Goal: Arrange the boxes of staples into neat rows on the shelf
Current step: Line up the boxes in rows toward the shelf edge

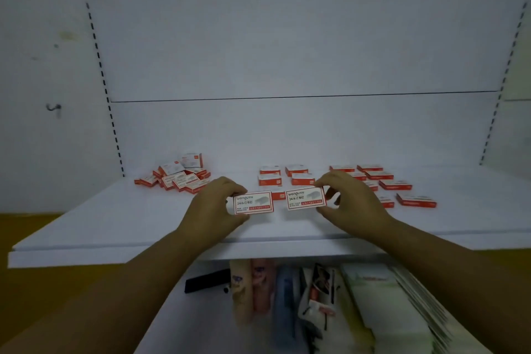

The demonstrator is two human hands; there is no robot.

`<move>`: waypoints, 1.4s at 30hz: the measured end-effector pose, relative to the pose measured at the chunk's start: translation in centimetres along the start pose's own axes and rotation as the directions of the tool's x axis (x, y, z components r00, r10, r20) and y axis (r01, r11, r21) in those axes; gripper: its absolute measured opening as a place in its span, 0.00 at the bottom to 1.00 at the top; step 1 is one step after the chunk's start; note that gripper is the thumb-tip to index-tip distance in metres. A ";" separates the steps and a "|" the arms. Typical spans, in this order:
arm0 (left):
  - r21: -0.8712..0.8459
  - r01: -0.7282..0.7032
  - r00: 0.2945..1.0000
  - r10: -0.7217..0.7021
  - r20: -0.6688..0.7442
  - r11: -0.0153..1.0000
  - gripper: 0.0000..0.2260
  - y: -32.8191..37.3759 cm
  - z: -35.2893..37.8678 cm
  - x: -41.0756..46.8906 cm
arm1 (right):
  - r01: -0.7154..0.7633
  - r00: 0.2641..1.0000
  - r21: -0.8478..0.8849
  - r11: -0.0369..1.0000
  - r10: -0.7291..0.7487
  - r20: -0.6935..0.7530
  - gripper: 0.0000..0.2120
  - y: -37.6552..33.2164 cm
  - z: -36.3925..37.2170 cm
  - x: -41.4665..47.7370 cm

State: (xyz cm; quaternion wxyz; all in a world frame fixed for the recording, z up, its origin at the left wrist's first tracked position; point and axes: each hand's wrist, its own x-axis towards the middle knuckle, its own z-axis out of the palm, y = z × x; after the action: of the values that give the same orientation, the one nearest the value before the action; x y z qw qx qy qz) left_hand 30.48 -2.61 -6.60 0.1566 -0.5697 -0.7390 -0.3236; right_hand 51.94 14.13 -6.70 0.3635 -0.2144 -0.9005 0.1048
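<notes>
Shelf (pixel 94 230) bare along its front edge, jumbled heap of boxes (pixel 179 179) near back left corner, rows of boxes (pixel 395 184) across back right, open gap between them.

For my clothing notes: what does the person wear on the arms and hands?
Nothing that shows: no sleeve is in view. The left hand and the right hand have no gloves, and no watch or bracelet sits at either wrist.

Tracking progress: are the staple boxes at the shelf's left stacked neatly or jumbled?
Jumbled: the small red-and-white cardboard staple boxes lie heaped, tilted at differing angles and overlapping.
</notes>
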 end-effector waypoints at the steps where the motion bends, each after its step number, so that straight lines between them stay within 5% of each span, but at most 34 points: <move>1: -0.028 -0.010 1.000 0.010 0.006 1.000 0.19 0.4 0.4 -0.2 | -0.026 1.000 -0.014 1.000 0.026 0.007 0.18 -0.1 -0.5 -0.7; 14: -0.198 -0.077 0.985 0.106 0.138 0.977 0.18 6.3 5.7 -2.8 | -0.248 0.968 -0.107 0.963 0.251 0.017 0.19 2.6 -4.8 -8.6; 26: -0.243 0.040 0.977 0.013 0.214 0.969 0.21 18.9 13.8 3.9 | -0.308 0.951 -0.019 0.951 0.309 0.032 0.19 17.1 -13.0 -11.0; 35: -0.216 0.232 0.880 -0.110 0.461 0.949 0.19 20.2 16.5 6.1 | -0.390 0.889 0.130 0.912 0.335 0.312 0.20 23.2 -12.1 -7.5; 42: -0.229 0.308 0.907 -0.213 0.362 0.923 0.23 19.8 17.9 6.0 | -0.421 0.870 0.225 0.879 0.321 0.375 0.21 24.6 -11.1 -6.8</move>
State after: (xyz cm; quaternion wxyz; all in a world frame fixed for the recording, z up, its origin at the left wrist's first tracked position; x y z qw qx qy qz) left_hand 49.84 16.45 -10.33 -0.0969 -0.5272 -0.7713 -0.3432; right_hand 71.72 33.16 -11.35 0.2102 -0.3073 -0.8625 0.3427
